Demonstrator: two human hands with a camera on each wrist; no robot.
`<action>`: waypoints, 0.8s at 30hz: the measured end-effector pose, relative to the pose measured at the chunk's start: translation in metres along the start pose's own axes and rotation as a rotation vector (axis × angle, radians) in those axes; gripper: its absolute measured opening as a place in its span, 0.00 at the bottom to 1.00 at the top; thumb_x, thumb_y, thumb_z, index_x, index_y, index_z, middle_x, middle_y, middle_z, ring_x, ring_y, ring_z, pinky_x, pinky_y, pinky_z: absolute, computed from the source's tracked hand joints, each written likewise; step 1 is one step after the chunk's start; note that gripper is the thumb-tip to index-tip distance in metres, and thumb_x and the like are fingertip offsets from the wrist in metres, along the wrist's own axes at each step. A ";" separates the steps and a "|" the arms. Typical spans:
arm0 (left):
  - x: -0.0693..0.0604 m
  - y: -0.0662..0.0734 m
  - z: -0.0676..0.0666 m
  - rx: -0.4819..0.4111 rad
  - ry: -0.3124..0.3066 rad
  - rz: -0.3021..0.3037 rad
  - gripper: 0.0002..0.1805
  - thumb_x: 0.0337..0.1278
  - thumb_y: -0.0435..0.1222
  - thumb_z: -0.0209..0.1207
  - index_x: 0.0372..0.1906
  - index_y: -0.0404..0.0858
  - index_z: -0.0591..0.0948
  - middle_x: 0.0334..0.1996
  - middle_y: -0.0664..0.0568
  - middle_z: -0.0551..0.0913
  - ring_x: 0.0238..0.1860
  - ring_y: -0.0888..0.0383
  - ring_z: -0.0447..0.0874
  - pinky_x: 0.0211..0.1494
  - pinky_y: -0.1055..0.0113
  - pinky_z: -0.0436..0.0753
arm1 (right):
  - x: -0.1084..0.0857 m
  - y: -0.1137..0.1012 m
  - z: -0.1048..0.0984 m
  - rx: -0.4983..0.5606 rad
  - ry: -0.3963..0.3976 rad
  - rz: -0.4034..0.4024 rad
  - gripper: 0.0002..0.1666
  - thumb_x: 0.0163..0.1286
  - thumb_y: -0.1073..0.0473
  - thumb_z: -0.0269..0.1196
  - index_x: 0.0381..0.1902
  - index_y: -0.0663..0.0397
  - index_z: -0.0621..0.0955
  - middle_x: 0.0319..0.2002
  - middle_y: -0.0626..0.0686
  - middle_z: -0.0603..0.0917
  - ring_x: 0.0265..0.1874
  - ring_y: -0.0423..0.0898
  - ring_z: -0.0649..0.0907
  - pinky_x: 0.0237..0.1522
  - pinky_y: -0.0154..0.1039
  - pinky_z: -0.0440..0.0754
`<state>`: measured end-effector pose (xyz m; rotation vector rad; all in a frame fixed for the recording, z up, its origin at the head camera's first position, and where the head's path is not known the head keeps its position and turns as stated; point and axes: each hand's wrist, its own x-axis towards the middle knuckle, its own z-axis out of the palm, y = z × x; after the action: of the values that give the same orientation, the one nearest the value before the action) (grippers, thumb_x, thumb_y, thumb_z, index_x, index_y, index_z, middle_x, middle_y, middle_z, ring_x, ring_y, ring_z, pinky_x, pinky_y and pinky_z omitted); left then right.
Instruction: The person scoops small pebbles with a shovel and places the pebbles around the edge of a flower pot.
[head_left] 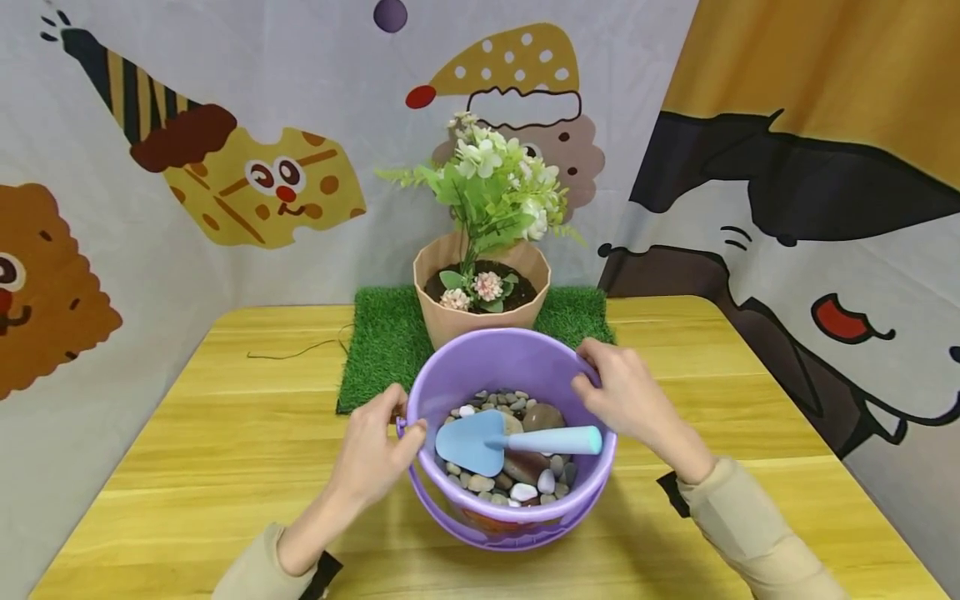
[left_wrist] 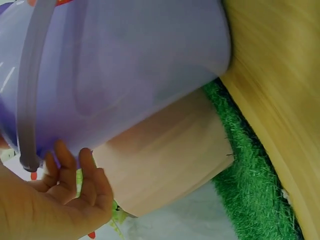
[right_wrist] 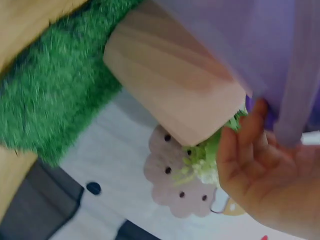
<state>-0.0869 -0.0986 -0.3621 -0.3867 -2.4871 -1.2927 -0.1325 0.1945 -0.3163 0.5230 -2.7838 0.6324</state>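
A purple bucket (head_left: 517, 521) stands on the wooden table, its handle hanging down on the near side. Inside lie many pebbles (head_left: 480, 482) and larger stones, with a light-blue trowel (head_left: 471, 443) resting across them, its handle to the right. My left hand (head_left: 378, 446) grips the bucket's left rim, thumb at the edge and fingers outside below it. On the right rim, my right hand (head_left: 630, 396) holds on with its thumb over the edge. Both wrist views show the fingers (left_wrist: 87, 185) of the left hand and those (right_wrist: 245, 140) of the right against the bucket's outer wall.
Behind the bucket, a pinkish-beige flowerpot (head_left: 442, 321) with white and pink flowers stands on a green grass mat (head_left: 382, 350). A thin dark strand (head_left: 292, 354) lies left of the mat. A cartoon-printed cloth (head_left: 300, 75) hangs around the table (head_left: 247, 467).
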 end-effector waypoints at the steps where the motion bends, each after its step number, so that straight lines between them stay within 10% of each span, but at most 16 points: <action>1: 0.001 0.001 -0.001 0.001 -0.015 -0.021 0.05 0.43 0.29 0.58 0.27 0.38 0.73 0.23 0.50 0.79 0.27 0.61 0.76 0.24 0.75 0.78 | 0.001 -0.001 -0.004 -0.020 -0.039 -0.010 0.06 0.55 0.64 0.58 0.33 0.58 0.78 0.19 0.49 0.74 0.17 0.40 0.72 0.18 0.32 0.69; 10: 0.015 0.010 -0.013 0.113 -0.110 -0.161 0.05 0.46 0.36 0.59 0.29 0.41 0.76 0.24 0.53 0.82 0.29 0.61 0.78 0.31 0.72 0.78 | 0.008 -0.034 -0.037 -0.360 -0.182 -0.320 0.22 0.57 0.54 0.66 0.48 0.59 0.80 0.40 0.54 0.80 0.37 0.51 0.79 0.36 0.46 0.81; 14: 0.021 0.015 -0.015 0.175 -0.148 -0.191 0.05 0.45 0.38 0.58 0.29 0.42 0.75 0.23 0.53 0.80 0.22 0.61 0.74 0.23 0.71 0.74 | 0.004 -0.053 -0.036 -0.419 -0.266 -0.488 0.19 0.57 0.48 0.66 0.42 0.52 0.80 0.33 0.48 0.79 0.33 0.46 0.78 0.35 0.44 0.79; 24: 0.020 0.018 -0.010 0.136 -0.144 -0.254 0.06 0.45 0.36 0.57 0.28 0.42 0.72 0.22 0.50 0.78 0.20 0.59 0.73 0.17 0.69 0.74 | -0.008 -0.065 -0.011 -0.540 -0.403 -0.557 0.19 0.47 0.48 0.72 0.34 0.47 0.79 0.27 0.44 0.77 0.26 0.42 0.76 0.25 0.34 0.72</action>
<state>-0.0967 -0.0946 -0.3352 -0.1387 -2.8005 -1.2133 -0.0981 0.1472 -0.2848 1.3267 -2.7619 -0.3712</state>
